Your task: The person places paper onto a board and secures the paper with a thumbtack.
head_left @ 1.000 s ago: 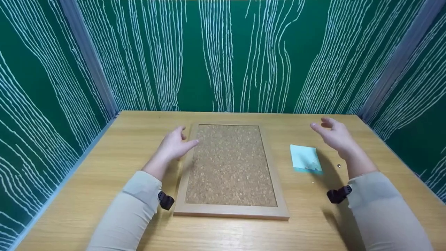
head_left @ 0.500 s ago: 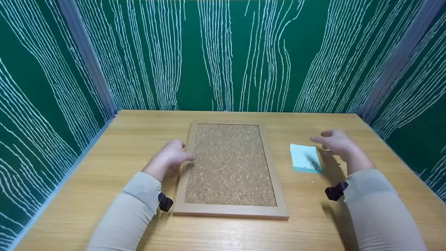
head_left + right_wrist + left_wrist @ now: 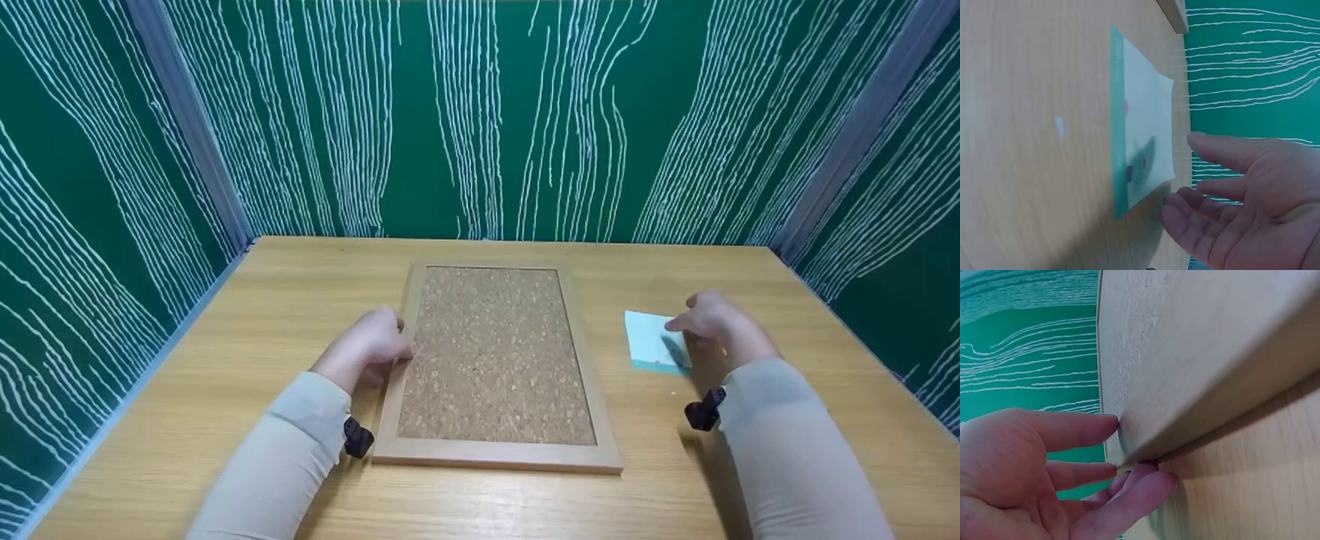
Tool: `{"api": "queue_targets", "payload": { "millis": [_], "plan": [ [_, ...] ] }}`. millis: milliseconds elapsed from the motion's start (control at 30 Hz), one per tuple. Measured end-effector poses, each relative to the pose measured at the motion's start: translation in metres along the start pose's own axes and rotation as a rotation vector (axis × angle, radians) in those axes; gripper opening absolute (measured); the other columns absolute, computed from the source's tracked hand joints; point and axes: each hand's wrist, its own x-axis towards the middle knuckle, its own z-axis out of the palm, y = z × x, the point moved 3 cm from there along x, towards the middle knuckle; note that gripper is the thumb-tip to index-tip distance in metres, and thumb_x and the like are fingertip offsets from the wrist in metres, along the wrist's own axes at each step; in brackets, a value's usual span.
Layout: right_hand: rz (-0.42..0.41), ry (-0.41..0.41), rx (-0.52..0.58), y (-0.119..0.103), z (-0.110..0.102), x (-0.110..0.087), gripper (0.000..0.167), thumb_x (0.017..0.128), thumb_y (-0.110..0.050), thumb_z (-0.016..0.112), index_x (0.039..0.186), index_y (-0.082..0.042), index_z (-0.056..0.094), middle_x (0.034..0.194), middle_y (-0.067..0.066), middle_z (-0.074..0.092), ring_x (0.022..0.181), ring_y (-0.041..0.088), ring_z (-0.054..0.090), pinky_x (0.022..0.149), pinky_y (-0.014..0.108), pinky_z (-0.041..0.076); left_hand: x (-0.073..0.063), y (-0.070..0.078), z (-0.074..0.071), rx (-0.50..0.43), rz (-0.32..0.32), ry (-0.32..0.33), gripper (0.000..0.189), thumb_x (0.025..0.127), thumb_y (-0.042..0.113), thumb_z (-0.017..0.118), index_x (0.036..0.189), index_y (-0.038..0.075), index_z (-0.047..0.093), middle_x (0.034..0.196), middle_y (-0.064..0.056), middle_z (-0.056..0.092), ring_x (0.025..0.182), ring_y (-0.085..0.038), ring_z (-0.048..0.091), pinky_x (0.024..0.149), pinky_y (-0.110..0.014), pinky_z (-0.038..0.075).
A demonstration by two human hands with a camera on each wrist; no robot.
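Observation:
A framed cork board [image 3: 499, 360] lies flat on the wooden table. My left hand [image 3: 367, 341] is at its left edge. In the left wrist view the thumb [image 3: 1086, 430] rests on the face of the wooden frame [image 3: 1185, 394], while the fingertips meet its side near the tabletop, so the edge is pinched. My right hand [image 3: 712, 326] hovers by the right side of a pale blue sticky note [image 3: 649, 337], holding nothing. Its fingers are loosely bent and apart from the paper in the right wrist view, where the note [image 3: 1148, 112] shows a teal strip and small printed figures.
Green walls [image 3: 412, 150] with white wavy lines stand behind and beside the table [image 3: 285, 300]. A tiny white speck [image 3: 673, 393] lies below the note. A dark wrist camera [image 3: 705, 412] juts from each sleeve.
My left hand has come down from above the board onto its left edge. My right hand has lowered and moved toward the note, now covering the small shiny metal piece on the table.

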Motion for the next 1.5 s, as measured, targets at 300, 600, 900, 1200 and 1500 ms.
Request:
{"api": "queue_targets", "payload": {
  "millis": [300,600,900,1200,1500],
  "plan": [
    [0.021,-0.005,-0.037,-0.001,0.004,-0.001,0.079,0.091,-0.027,0.075,0.143,0.019,0.035,0.129,0.034,0.050,0.110,0.041,0.050,0.098,0.053,0.045,0.003,0.000,-0.001,0.072,0.008,0.005,0.031,0.084,0.000,0.069,0.114,-0.004,0.061,0.079,-0.016,0.059,0.052,-0.027,0.063,0.048,-0.045,0.056],
    [-0.011,-0.006,-0.124,-0.003,0.007,-0.001,0.054,0.089,-0.028,0.077,0.119,0.014,0.061,0.100,0.018,0.060,0.094,0.034,0.053,0.077,0.038,0.046,0.000,0.002,-0.001,0.091,0.008,-0.001,0.013,0.084,-0.002,0.068,0.095,-0.003,0.061,0.078,-0.017,0.060,0.054,-0.030,0.064,0.049,-0.046,0.056],
    [-0.007,0.000,-0.093,-0.002,0.008,-0.002,0.064,0.090,-0.027,0.077,0.131,0.014,0.051,0.116,0.027,0.056,0.103,0.040,0.051,0.087,0.047,0.048,-0.002,0.004,0.000,0.086,0.012,0.003,0.008,0.083,-0.004,0.066,0.083,0.000,0.060,0.073,-0.012,0.055,0.056,-0.029,0.062,0.050,-0.046,0.056],
    [-0.001,0.029,-0.058,0.000,0.011,0.000,0.071,0.088,-0.025,0.080,0.135,0.011,0.041,0.121,0.030,0.050,0.108,0.043,0.048,0.093,0.053,0.045,-0.003,0.004,0.000,0.105,0.011,-0.003,0.013,0.084,-0.003,0.065,0.078,0.003,0.056,0.069,-0.013,0.056,0.053,-0.028,0.061,0.050,-0.046,0.056],
    [0.003,0.070,0.015,0.002,0.010,0.000,0.073,0.085,-0.022,0.083,0.135,0.007,0.038,0.125,0.029,0.046,0.116,0.045,0.043,0.097,0.054,0.040,-0.002,0.002,-0.001,0.126,0.034,0.004,0.013,0.081,-0.004,0.065,0.076,0.003,0.056,0.066,-0.011,0.053,0.053,-0.027,0.061,0.047,-0.043,0.054]
  ]
}}
